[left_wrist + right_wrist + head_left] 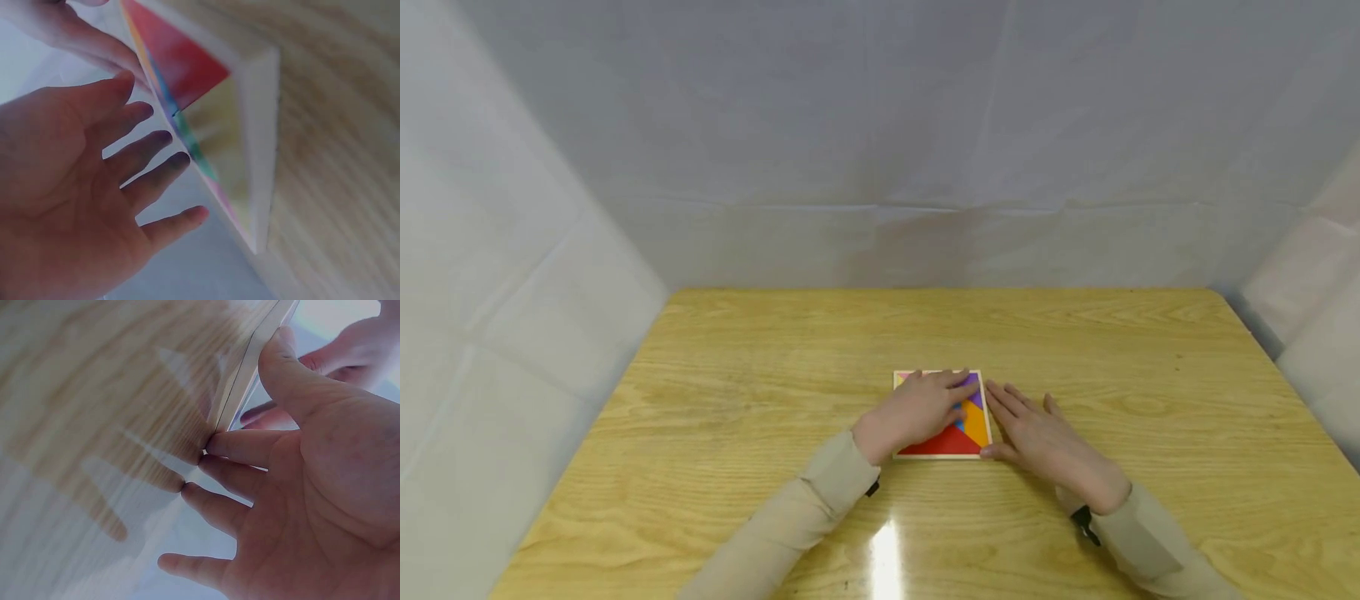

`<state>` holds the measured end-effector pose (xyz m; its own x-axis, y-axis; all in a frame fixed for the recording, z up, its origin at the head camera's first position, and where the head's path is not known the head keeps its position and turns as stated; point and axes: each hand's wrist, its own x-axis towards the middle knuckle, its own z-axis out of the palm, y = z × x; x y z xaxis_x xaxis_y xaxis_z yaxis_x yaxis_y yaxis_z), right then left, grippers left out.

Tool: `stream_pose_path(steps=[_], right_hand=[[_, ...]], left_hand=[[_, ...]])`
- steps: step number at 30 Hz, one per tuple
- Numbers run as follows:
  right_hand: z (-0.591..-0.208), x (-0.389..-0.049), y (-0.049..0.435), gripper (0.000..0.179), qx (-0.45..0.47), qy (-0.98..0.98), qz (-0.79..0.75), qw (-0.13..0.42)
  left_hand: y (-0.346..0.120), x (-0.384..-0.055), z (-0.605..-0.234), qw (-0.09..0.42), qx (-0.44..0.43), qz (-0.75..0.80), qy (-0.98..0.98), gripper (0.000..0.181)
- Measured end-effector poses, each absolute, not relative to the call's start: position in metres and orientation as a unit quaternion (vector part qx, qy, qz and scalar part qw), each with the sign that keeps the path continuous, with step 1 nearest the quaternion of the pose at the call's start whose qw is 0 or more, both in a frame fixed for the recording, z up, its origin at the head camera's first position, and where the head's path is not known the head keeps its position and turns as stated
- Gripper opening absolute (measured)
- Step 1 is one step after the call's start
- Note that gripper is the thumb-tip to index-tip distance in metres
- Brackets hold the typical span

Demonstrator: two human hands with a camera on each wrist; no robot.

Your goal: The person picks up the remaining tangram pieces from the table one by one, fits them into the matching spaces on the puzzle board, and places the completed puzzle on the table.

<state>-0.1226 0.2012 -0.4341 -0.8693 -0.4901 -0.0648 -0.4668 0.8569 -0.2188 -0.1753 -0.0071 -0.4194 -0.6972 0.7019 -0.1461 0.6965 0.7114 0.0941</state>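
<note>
A square tangram puzzle (940,446) in a pale wooden frame lies flat on the table. Red, orange, purple, blue, green, pink and yellow pieces fill what shows of its inside. My left hand (921,408) is spread over the puzzle and covers its middle and left part in the head view. In the left wrist view the fingers (156,172) are nearly straight, close over the pieces. My right hand (1037,437) lies along the puzzle's right side, its thumb at the near right corner and its straight fingertips at the frame's right edge, on the table.
The wooden table (737,367) has a light grain and rounded far corners. Behind it hangs a pale cloth (887,150), with more cloth at both sides. Each wrist carries a dark strap piece, and a bright reflection (886,558) lies near the front.
</note>
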Motion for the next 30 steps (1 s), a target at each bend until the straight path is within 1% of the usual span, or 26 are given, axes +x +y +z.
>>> stream_pose_path(steps=[6, 10, 12, 14, 17, 19, 24, 30], right_hand=[[-0.432, -0.125, 0.202, 0.078, -0.249, 0.961, -0.102, 0.065], [-0.432, -0.126, 0.204, 0.078, -0.247, 0.961, -0.103, 0.069], [-0.433, -0.127, 0.206, 0.079, -0.248, 0.961, -0.103, 0.068], [-0.433, -0.128, 0.207, 0.079, -0.247, 0.962, -0.101, 0.064], [-0.433, -0.129, 0.208, 0.079, -0.238, 0.965, -0.091, 0.057], [-0.434, -0.129, 0.206, 0.079, -0.233, 0.968, -0.077, 0.056], [-0.435, -0.123, 0.199, 0.078, -0.222, 0.972, -0.058, 0.06], [-0.434, -0.12, 0.202, 0.079, -0.216, 0.972, -0.068, 0.054]], left_hand=[[-0.009, -0.175, -0.422, 0.11, 0.384, 0.034, 0.916, 0.055], [-0.007, -0.179, -0.422, 0.106, 0.387, 0.057, 0.914, 0.057], [-0.006, -0.182, -0.42, 0.085, 0.377, 0.071, 0.92, 0.055], [-0.006, -0.184, -0.415, 0.05, 0.359, 0.095, 0.927, 0.052], [-0.008, -0.185, -0.405, -0.005, 0.327, 0.162, 0.931, 0.042], [-0.011, -0.185, -0.399, -0.029, 0.306, 0.205, 0.929, 0.036], [-0.021, -0.179, -0.395, -0.063, 0.271, 0.252, 0.927, 0.031], [-0.031, -0.172, -0.401, -0.095, 0.263, 0.281, 0.918, 0.028]])
